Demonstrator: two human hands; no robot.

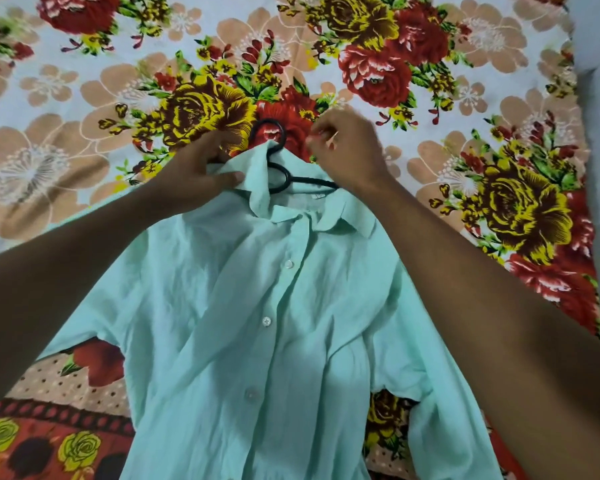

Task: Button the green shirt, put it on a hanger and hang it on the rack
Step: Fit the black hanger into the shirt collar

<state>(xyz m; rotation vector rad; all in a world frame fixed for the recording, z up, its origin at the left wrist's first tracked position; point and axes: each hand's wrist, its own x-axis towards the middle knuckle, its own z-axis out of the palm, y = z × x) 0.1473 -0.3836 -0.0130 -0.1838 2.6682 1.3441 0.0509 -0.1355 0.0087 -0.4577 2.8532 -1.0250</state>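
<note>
Head view, starting at the collar (323, 216): the left hand (194, 171) pinches the collar's left fold, thumb lying on top of the cloth and fingers curled beneath. The right hand (347, 150) hovers just beyond the collar with its fingers curled in a loose grip (whether they hold cloth or the hanger I cannot tell). A black hanger (278, 168) pokes out of the collar, its hook lying on the bed. The green shirt (274, 341) lies buttoned, front up, on the floral bedsheet (84, 81), both forearms reaching over it toward the collar.
</note>
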